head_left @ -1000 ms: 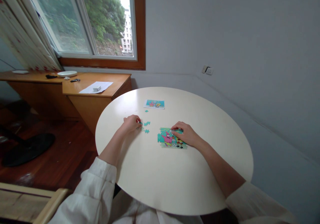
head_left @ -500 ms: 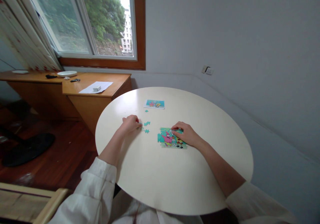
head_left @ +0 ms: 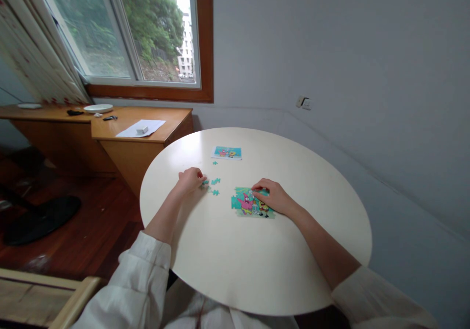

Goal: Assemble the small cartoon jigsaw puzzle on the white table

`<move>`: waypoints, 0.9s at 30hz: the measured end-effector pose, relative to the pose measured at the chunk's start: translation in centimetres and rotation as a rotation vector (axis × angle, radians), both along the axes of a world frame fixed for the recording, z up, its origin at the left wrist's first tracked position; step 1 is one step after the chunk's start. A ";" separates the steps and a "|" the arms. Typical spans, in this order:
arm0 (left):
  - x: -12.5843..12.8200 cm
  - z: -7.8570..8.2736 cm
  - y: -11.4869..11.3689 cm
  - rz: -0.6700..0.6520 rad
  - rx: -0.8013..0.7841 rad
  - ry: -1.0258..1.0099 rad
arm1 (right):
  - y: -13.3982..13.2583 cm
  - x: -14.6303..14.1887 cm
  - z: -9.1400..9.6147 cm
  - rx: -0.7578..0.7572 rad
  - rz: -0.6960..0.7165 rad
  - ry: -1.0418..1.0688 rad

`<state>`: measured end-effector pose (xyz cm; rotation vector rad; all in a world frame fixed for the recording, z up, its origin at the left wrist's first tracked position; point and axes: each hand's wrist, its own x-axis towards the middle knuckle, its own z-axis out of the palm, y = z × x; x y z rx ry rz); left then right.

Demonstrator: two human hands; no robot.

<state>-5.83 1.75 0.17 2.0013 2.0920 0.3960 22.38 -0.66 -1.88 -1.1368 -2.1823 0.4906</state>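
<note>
light, even pressure suits the right hand, fingers bent over the far right of the puzzle, and a gentle touch the left hand, fingers curled at loose pieces farther left, though whether either pinches anything i cannot tell.

**No Writing Legible**

No word, label, brand or number could be read. Any lettering on the printed picture card or the partly joined puzzle was too small to make out. So was any on the white sheet, the small box lying on it and the wall socket, all of them farther off.
</note>
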 end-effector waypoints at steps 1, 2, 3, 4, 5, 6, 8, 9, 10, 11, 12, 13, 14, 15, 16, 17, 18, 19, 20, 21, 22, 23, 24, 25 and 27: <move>0.0 0.0 0.0 -0.015 -0.008 -0.007 | 0.0 0.0 0.0 0.000 -0.002 0.000; 0.0 -0.1 0.0 -0.029 -0.018 -0.012 | 0.0 0.0 0.0 0.000 -0.003 0.001; 0.0 -0.1 -0.1 -0.040 -0.027 -0.013 | 0.0 0.0 0.0 0.002 -0.004 0.003; 0.0 -0.2 -0.1 -0.044 -0.036 -0.012 | 0.0 0.0 0.0 0.004 -0.004 0.004; 0.1 -0.2 -0.1 -0.044 -0.041 -0.010 | 0.0 0.1 -0.1 0.007 -0.004 0.005; 0.1 -0.3 -0.1 -0.043 -0.044 -0.006 | 0.0 0.1 -0.1 0.010 -0.002 0.006; 0.2 -0.4 -0.1 -0.042 -0.049 0.001 | 0.0 0.1 -0.1 0.014 0.000 0.006; 0.2 -0.4 -0.1 -0.043 -0.050 0.003 | 0.1 0.1 -0.1 0.013 0.000 0.004; 0.3 -0.3 -0.1 -0.044 -0.051 0.004 | 0.0 0.1 -0.1 0.012 -0.001 0.004; 0.3 -0.3 -0.1 -0.044 -0.053 0.005 | 0.0 0.1 -0.1 0.010 -0.002 0.003; 0.4 -0.3 -0.1 -0.043 -0.054 0.006 | 0.0 0.1 -0.1 0.009 -0.003 0.003; 0.4 -0.2 -0.1 -0.040 -0.053 0.007 | 0.0 0.1 0.0 0.009 -0.003 0.003; 0.4 -0.2 -0.1 -0.037 -0.051 0.007 | 0.0 0.0 0.0 0.009 -0.003 0.004; 0.4 -0.1 -0.1 -0.040 -0.045 0.003 | -0.1 0.0 0.0 0.009 -0.004 0.006; 0.4 -0.1 -0.1 -0.045 -0.038 -0.005 | -0.1 0.0 0.1 0.009 -0.005 0.006; 0.4 -0.1 -0.1 -0.054 -0.028 -0.021 | -0.1 0.0 0.1 0.007 -0.007 0.006; 0.4 -0.1 0.0 -0.064 -0.018 -0.045 | -0.1 0.0 0.1 0.004 -0.009 0.005; 0.4 -0.1 0.0 -0.074 -0.005 -0.079 | -0.1 0.0 0.1 0.002 -0.010 0.005; 0.4 -0.1 0.0 -0.085 0.009 -0.122 | 0.0 0.1 0.1 0.002 -0.011 0.006; 0.4 -0.1 0.1 -0.097 0.024 -0.177 | 0.0 0.1 0.0 0.002 -0.012 0.006; 0.5 -0.1 0.1 -0.113 0.038 -0.247 | 0.0 0.1 0.0 0.004 -0.013 0.006; 0.7 -0.1 0.0 -0.132 0.048 -0.330 | 0.0 0.1 -0.1 0.005 -0.014 0.005; 0.8 -0.1 0.0 -0.156 0.047 -0.421 | 0.1 0.1 -0.1 0.006 -0.015 0.002; 1.1 -0.1 0.0 -0.184 0.041 -0.515 | 0.1 0.1 -0.1 0.006 -0.019 -0.001; 1.6 -0.2 -0.2 -0.247 0.017 -0.682 | 0.1 0.1 -0.1 0.007 -0.027 -0.008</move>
